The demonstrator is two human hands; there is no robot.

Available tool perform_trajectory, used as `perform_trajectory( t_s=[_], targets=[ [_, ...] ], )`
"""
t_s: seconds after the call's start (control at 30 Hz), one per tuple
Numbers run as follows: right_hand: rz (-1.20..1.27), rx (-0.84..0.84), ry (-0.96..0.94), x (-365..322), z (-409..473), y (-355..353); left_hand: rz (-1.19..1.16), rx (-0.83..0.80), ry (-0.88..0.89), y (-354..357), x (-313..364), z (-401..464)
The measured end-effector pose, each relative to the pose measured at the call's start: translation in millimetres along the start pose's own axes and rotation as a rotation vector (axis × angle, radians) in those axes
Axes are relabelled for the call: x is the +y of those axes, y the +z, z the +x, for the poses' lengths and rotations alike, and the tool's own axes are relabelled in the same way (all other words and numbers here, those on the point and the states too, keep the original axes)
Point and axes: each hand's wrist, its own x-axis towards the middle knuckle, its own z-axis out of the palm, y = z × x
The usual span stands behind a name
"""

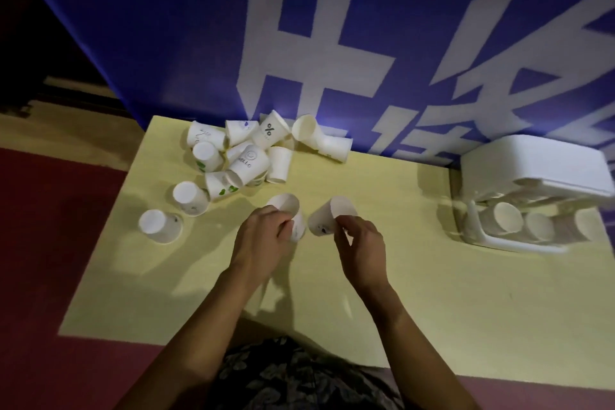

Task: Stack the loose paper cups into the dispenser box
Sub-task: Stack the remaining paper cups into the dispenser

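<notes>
Mid-table we're gripping one cup point(289, 215) w/ left hand point(263, 236), another cup point(329, 215) w/ right hand point(361, 245); dispenser box point(532, 163) partly filled, loose pile point(239, 156) still waiting

On the table point(432, 293), a heap of loose paper cups point(243, 156) lies at the far left, against the banner point(199, 27) that stands behind the table's far edge. Two single cups point(190, 198) point(159, 226) sit apart from the heap, nearer and further left. At the middle, the left hand point(261, 236) holds one cup point(289, 213) and the right hand point(361, 245) holds another cup point(331, 215), the two side by side and close together. The dispenser box point(532, 170) stands at the far right edge, with what seem to be rows of stacked cups point(507, 226) inside it.
</notes>
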Motion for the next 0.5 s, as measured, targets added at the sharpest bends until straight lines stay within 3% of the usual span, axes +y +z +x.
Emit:
perform_trajectory(
  t_s=[0.23, 0.5],
  targets=[
    [-0.038, 0.113, -0.022, 69, 2, -83, 0.035, 0.012, 0.127, 54, 102, 23],
    [-0.051, 0.185, 0.033, 196, 7, -179, 0.087, -0.013, 0.215, 156, 237, 35]
  ],
)
